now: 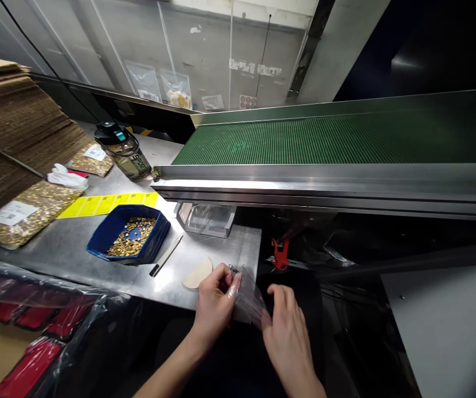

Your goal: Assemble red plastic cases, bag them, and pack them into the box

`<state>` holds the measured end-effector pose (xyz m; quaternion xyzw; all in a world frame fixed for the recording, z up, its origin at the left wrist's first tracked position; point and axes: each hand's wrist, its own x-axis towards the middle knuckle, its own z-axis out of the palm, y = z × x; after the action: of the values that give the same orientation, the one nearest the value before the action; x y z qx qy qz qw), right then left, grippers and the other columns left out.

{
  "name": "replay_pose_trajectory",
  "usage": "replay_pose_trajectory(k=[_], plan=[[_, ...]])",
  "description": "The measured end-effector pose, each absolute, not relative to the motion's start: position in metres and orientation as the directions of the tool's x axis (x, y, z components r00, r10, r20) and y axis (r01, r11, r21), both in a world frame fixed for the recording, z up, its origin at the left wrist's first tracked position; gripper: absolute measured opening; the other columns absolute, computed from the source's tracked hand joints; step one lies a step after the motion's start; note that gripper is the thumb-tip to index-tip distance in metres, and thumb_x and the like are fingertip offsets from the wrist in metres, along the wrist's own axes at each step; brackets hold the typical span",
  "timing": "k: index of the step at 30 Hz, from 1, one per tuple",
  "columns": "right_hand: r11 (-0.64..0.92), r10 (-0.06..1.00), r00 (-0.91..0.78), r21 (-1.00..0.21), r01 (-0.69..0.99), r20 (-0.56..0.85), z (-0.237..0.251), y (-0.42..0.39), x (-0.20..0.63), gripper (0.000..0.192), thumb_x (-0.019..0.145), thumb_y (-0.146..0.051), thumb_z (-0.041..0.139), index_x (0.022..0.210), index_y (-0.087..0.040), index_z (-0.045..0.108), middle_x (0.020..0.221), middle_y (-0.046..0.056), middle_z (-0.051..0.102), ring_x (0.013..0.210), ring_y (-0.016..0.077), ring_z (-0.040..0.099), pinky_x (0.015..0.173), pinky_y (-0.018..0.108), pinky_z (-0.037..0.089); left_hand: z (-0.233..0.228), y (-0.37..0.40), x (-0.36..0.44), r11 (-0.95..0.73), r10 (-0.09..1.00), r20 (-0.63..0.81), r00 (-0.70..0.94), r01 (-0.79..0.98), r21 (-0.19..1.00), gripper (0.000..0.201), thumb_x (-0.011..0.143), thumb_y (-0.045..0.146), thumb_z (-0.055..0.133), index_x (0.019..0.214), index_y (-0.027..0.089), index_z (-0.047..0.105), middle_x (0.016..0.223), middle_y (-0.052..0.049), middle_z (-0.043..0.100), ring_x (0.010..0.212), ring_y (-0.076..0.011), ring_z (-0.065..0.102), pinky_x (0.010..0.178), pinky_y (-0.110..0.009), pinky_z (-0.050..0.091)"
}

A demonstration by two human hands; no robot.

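Note:
My left hand point(217, 298) is closed, thumb and fingers pinching one end of a clear plastic bag point(249, 296) over the table's front corner. Small shiny metal pieces point(233, 269) show at its fingertips; their kind is too small to tell. My right hand point(287, 329) has its thumb at the lower right end of the bag, fingers curled. Just left of my left hand lies a beige half-round piece point(197, 273). Farther left are a pen point(166, 255) and a blue bin point(97, 243) with many small gold-coloured pieces point(132, 237) inside.
A green ribbed conveyor belt point(304, 141) with a metal side rail point(304, 185) runs across behind. Under its edge sits a clear-lidded box point(207, 218). Red-handled cutters point(280, 254) lie right. Leftward stand a bottle point(128, 157), yellow labels point(105, 204), bags of gold pieces point(43, 207) and stacked cardboard point(10, 127).

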<state>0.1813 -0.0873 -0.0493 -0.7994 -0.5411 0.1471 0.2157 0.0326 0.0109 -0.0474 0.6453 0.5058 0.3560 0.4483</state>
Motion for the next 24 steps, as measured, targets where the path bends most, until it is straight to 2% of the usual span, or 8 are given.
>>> replay_pose_trajectory(k=[2,5,9,11,13,16,20,24], plan=[[-0.244,0.938,0.337,-0.55,0.799,0.074,-0.05,-0.079,0.178,0.019,0.099,-0.036,0.048,0.109,-0.025,0.06,0.111,0.012,0.068,0.1,0.0304,0.065,0.083,0.038,0.044,-0.045,0.003,0.035,-0.064,0.952,-0.036,0.303,0.312,0.948,0.026,0.097,0.03,0.057,0.076,0.023,0.041,0.069,0.005,0.044,0.062,-0.0128,0.044,0.058,-0.024,0.036],[-0.334,0.915,0.401,-0.639,0.693,-0.043,-0.052,-0.065,0.181,0.034,0.101,-0.043,0.046,0.073,-0.025,0.053,0.068,0.003,0.06,0.063,0.0209,0.053,0.067,0.033,0.036,-0.044,-0.006,0.034,-0.077,0.929,-0.055,0.365,0.335,0.939,0.015,0.092,0.017,0.054,0.08,0.023,0.046,0.075,0.003,0.051,0.068,-0.0147,0.048,0.064,-0.026,0.039],[-0.38,0.907,0.387,-0.718,0.584,-0.165,-0.045,-0.052,0.187,0.043,0.102,-0.042,0.041,0.063,-0.024,0.045,0.056,-0.002,0.05,0.054,0.0155,0.043,0.056,0.029,0.03,-0.045,-0.014,0.018,-0.088,0.906,-0.092,0.414,0.396,0.914,0.007,0.092,0.017,0.054,0.088,0.022,0.054,0.085,0.0,0.059,0.077,-0.017,0.055,0.069,-0.027,0.043],[-0.335,0.938,0.269,-0.774,0.537,-0.219,-0.035,-0.054,0.191,0.037,0.099,-0.043,0.048,0.069,-0.022,0.055,0.062,-0.001,0.058,0.059,0.0151,0.052,0.055,0.025,0.036,-0.047,-0.019,0.0,-0.071,0.892,-0.133,0.433,0.423,0.903,0.007,0.093,0.022,0.058,0.085,0.022,0.056,0.083,0.0,0.059,0.075,-0.0171,0.055,0.068,-0.027,0.042],[-0.279,0.955,0.038,-0.848,0.451,-0.294,-0.029,-0.062,0.195,0.019,0.089,-0.041,0.066,0.095,-0.023,0.068,0.085,-0.001,0.071,0.078,0.0173,0.065,0.067,0.022,0.047,-0.05,-0.023,-0.024,0.024,0.897,-0.214,0.386,0.441,0.897,0.014,0.092,0.029,0.061,0.08,0.021,0.058,0.078,0.001,0.058,0.072,-0.0169,0.054,0.066,-0.026,0.041],[-0.374,0.867,-0.221,-0.876,0.306,-0.447,-0.04,-0.082,0.194,0.039,0.084,-0.036,0.074,0.121,-0.029,0.066,0.11,0.001,0.074,0.098,0.0197,0.069,0.08,0.024,0.052,-0.058,-0.026,-0.069,0.311,0.885,-0.415,0.209,0.395,0.864,0.03,0.086,0.046,0.071,0.078,0.02,0.06,0.068,0.003,0.055,0.062,-0.015,0.05,0.059,-0.024,0.039],[-0.539,0.789,-0.096,-0.758,0.367,-0.607,-0.08,-0.099,0.168,0.027,0.097,-0.045,0.053,0.109,-0.024,0.066,0.087,0.002,0.072,0.074,0.0196,0.07,0.068,0.028,0.052,-0.072,-0.025,-0.12,0.574,0.787,-0.611,0.083,0.266,0.775,0.047,0.071,0.06,0.081,0.081,0.018,0.061,0.061,0.007,0.048,0.049,-0.0094,0.038,0.05,-0.022,0.029],[-0.426,0.901,0.18,-0.735,0.527,-0.394,-0.095,-0.086,0.143,0.038,0.098,-0.048,0.053,0.127,-0.023,0.056,0.117,0.01,0.065,0.101,0.0263,0.068,0.089,0.039,0.054,-0.084,-0.03,-0.135,0.659,0.726,-0.683,0.083,0.2,0.725,0.043,0.065,0.05,0.084,0.086,0.017,0.067,0.065,0.005,0.055,0.052,-0.0096,0.039,0.053,-0.022,0.027]])
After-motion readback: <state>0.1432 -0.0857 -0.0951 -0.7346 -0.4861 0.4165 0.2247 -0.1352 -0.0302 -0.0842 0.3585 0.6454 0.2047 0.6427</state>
